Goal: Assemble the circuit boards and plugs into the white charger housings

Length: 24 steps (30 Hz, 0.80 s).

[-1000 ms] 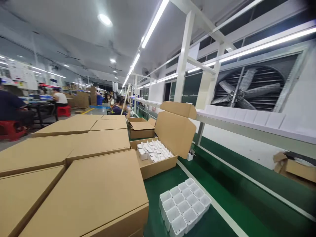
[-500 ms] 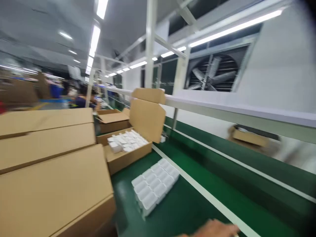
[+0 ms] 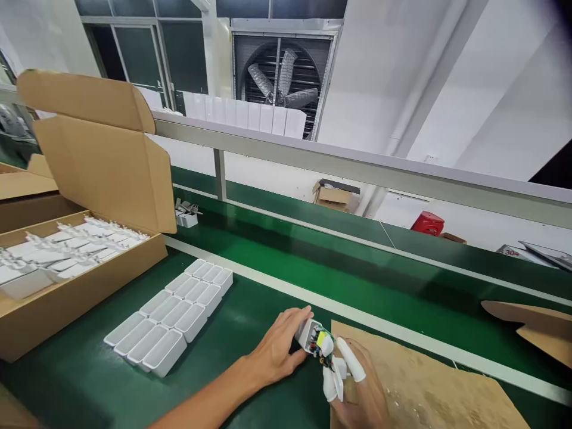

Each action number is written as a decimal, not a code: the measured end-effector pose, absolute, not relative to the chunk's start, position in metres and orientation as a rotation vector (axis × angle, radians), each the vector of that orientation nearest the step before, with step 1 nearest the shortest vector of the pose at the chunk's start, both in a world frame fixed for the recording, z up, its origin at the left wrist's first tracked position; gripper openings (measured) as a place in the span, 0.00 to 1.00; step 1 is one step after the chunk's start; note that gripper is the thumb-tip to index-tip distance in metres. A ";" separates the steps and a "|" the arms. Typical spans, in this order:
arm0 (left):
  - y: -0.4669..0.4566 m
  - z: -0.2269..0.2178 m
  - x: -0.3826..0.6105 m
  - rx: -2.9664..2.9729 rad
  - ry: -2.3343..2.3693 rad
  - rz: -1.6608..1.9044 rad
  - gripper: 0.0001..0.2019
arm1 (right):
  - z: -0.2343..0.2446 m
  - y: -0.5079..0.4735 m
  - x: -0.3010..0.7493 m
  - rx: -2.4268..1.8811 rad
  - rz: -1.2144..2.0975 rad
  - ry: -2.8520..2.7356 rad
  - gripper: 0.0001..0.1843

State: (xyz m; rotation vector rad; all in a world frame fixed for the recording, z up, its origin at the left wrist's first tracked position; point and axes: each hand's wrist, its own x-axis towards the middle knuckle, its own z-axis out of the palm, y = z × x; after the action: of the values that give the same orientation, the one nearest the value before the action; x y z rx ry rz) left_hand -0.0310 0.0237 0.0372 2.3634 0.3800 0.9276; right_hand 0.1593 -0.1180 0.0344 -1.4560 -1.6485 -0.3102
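My left hand (image 3: 277, 345) is closed around a small white plastic housing (image 3: 304, 333), its open end facing right. My right hand (image 3: 367, 390), with white covers on its thumb and a finger, grips a small circuit board (image 3: 322, 345) with a yellow component and white plastic parts. The board is at the housing's mouth; whether part of it is inside I cannot tell. Left of my hands, similar open white housings (image 3: 172, 313) stand in a tight block on the green work surface (image 3: 241, 333). A brown cardboard sheet (image 3: 415, 381) lies under my right hand.
An open carton (image 3: 111, 262) holding white parts stands at the left, lid raised. Behind the work surface runs a green conveyor belt (image 3: 304, 256) with a pale edge strip. A shelf rail (image 3: 286, 149) crosses above it. Cardboard (image 3: 536, 333) lies at the right.
My view has swung right and down, so the cartons at the left have mostly left it. Both hands are now in view with the housing and circuit board; before, only one blurred hand showed.
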 end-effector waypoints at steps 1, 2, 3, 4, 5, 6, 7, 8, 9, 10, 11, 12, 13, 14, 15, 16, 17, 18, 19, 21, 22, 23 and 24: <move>0.024 0.037 -0.031 2.366 0.384 0.926 0.42 | 0.038 -0.118 0.158 -1.455 -0.335 -1.660 0.31; 0.024 0.036 -0.030 2.367 0.388 0.924 0.42 | 0.040 -0.119 0.157 -1.447 -0.364 -1.675 0.32; 0.025 0.036 -0.030 2.370 0.391 0.925 0.41 | 0.043 -0.119 0.156 -1.440 -0.387 -1.686 0.32; 0.025 0.036 -0.030 2.371 0.394 0.923 0.41 | 0.044 -0.119 0.156 -1.437 -0.395 -1.691 0.33; 0.025 0.036 -0.030 2.374 0.395 0.918 0.41 | 0.046 -0.119 0.156 -1.439 -0.394 -1.691 0.33; 0.026 0.035 -0.029 2.377 0.394 0.909 0.41 | 0.047 -0.118 0.156 -1.446 -0.385 -1.689 0.33; 0.026 0.035 -0.029 2.379 0.391 0.902 0.41 | 0.047 -0.118 0.156 -1.452 -0.376 -1.687 0.33; 0.026 0.035 -0.029 2.381 0.389 0.897 0.41 | 0.047 -0.118 0.156 -1.457 -0.370 -1.681 0.33; 0.026 0.035 -0.029 2.384 0.387 0.890 0.41 | 0.046 -0.118 0.156 -1.463 -0.365 -1.675 0.33; 0.026 0.036 -0.028 2.387 0.386 0.884 0.41 | 0.045 -0.118 0.156 -1.471 -0.359 -1.671 0.33; 0.026 0.036 -0.028 2.390 0.386 0.879 0.41 | 0.044 -0.118 0.156 -1.480 -0.351 -1.668 0.32; 0.026 0.036 -0.028 2.394 0.389 0.873 0.41 | 0.044 -0.119 0.156 -1.492 -0.334 -1.671 0.32; 0.026 0.037 -0.028 2.397 0.393 0.868 0.41 | 0.043 -0.119 0.156 -1.502 -0.311 -1.675 0.32; 0.026 0.037 -0.028 2.400 0.396 0.863 0.41 | 0.043 -0.120 0.157 -1.511 -0.280 -1.682 0.32; 0.026 0.037 -0.028 2.401 0.399 0.858 0.42 | 0.043 -0.121 0.157 -1.514 -0.248 -1.690 0.33; 0.026 0.038 -0.028 2.401 0.400 0.854 0.42 | 0.043 -0.121 0.157 -1.513 -0.221 -1.694 0.33; 0.026 0.038 -0.028 2.401 0.399 0.852 0.43 | 0.043 -0.121 0.158 -1.511 -0.201 -1.699 0.34; 0.026 0.038 -0.028 2.401 0.396 0.851 0.43 | 0.043 -0.121 0.158 -1.506 -0.194 -1.702 0.34; 0.026 0.037 -0.028 2.400 0.394 0.850 0.43 | 0.043 -0.121 0.158 -1.500 -0.198 -1.705 0.34; 0.026 0.036 -0.028 2.392 0.396 0.844 0.44 | 0.043 -0.121 0.159 -1.489 -0.228 -1.706 0.34; 0.027 0.035 -0.028 2.386 0.401 0.840 0.44 | 0.043 -0.120 0.160 -1.486 -0.243 -1.705 0.34; 0.027 0.034 -0.027 2.381 0.406 0.837 0.44 | 0.042 -0.120 0.160 -1.486 -0.256 -1.702 0.34; 0.027 0.033 -0.027 2.379 0.409 0.836 0.44 | 0.042 -0.120 0.160 -1.489 -0.264 -1.697 0.35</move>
State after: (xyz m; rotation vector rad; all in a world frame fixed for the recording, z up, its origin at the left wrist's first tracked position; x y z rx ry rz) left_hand -0.0273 0.0270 0.0330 2.3790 0.4094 0.8361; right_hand 0.1601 -0.1196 0.0416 -1.4895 -1.6969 -0.2638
